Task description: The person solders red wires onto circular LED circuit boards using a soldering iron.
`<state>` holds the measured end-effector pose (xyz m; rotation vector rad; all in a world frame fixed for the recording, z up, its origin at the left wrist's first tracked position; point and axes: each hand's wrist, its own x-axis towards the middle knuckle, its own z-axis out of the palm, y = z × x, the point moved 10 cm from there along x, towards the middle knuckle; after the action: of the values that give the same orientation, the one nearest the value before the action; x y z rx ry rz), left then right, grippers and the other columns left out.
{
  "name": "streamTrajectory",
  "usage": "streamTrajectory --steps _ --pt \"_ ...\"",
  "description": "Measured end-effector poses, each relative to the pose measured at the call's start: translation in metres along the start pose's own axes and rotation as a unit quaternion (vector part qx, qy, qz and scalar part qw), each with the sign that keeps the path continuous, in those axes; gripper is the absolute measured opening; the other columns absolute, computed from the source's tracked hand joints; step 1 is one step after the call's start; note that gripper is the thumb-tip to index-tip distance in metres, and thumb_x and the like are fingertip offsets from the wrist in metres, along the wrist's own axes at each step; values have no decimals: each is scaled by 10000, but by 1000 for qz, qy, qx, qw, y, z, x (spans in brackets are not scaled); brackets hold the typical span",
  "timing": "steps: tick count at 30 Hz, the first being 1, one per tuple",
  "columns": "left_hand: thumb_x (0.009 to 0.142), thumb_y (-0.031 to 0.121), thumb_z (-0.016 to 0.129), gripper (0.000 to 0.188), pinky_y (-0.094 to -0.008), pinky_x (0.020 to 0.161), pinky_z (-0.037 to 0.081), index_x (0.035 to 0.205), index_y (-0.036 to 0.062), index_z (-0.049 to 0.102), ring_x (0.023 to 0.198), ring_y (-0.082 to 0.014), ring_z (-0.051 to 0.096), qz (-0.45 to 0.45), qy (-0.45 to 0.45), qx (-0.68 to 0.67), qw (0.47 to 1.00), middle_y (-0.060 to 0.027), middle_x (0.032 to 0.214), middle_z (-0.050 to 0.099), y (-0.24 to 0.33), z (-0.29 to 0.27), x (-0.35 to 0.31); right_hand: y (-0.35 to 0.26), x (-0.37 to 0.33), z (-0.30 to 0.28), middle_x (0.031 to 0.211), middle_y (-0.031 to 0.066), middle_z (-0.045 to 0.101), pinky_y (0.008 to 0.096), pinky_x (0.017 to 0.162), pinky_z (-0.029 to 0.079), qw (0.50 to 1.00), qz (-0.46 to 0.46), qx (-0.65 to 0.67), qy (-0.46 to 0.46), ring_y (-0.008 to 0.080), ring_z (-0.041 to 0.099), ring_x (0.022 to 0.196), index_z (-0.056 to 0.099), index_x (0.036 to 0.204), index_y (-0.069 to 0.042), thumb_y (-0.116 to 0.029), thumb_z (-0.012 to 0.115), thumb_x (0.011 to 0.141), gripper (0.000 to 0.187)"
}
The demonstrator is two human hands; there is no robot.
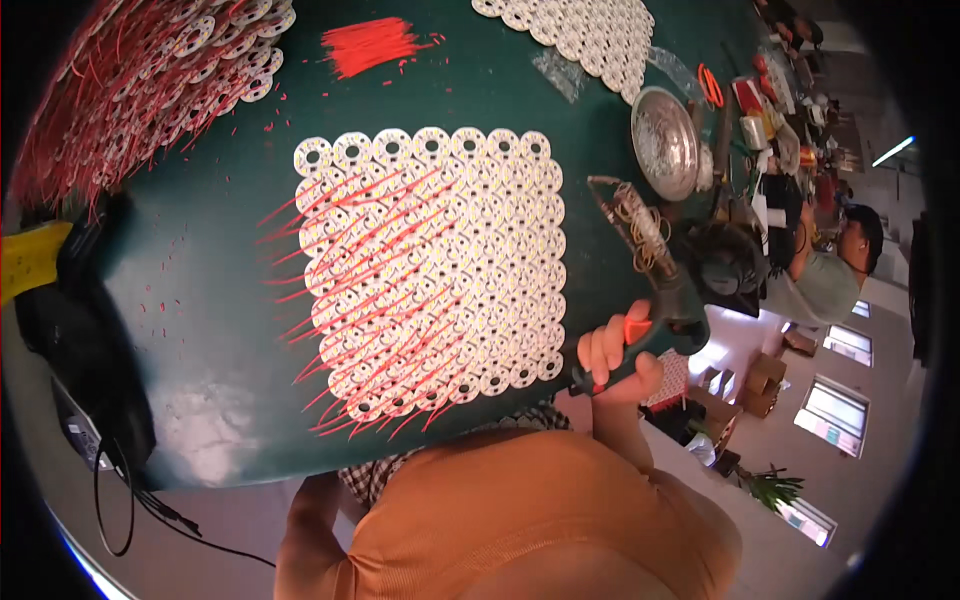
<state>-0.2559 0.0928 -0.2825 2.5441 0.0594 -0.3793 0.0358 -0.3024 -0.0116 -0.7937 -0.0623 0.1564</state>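
My right hand [622, 352] is closed round the dark green grip of a soldering gun [680, 318], beside the table's near right edge. The gun has a red trigger, and a coil of thin wire sits round its front part, which points away from me. Left of it, a square panel of round white LED boards [500, 265] lies flat on the green table. Short red wires [385, 290] stand out from the boards in its left and middle columns; the right columns are bare. My left arm [312, 515] hangs below the table's edge, its hand out of sight.
Panels with red wires [170, 90] are heaped at the far left, near a bundle of cut red wires [372, 46]. More bare LED boards [590, 40] and a round metal dish [665, 143] lie far right. A black-and-yellow object [35, 262] stands left. Another person [820, 270] sits at right.
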Motion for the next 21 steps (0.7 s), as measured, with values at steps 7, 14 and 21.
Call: streamTrajectory --steps 7,14,21 --pt "848 267 617 392 -413 805 497 1100 -31 644 902 -320 632 159 0 156 975 -166 1018 679 39 -27 24 -7 -13 4 781 110 549 343 586 466 990 -92 -105 -12 213 562 589 405 1281 -35 -227 612 862 506" --pt "819 174 614 210 -386 671 500 968 51 695 795 -320 636 193 -373 -76 904 -126 871 686 224 -163 61 -20 -25 -6 789 119 550 339 574 479 979 -157 -126 38 211 561 599 410 1283 -23 -191 594 870 483" --pt "898 -10 530 271 -341 761 520 1159 -37 602 840 -312 668 254 98 -49 961 -182 983 688 364 -367 170 -12 -16 -10 794 114 540 330 571 479 991 -105 -39 68 205 564 607 431 1257 -33 -197 578 867 448"
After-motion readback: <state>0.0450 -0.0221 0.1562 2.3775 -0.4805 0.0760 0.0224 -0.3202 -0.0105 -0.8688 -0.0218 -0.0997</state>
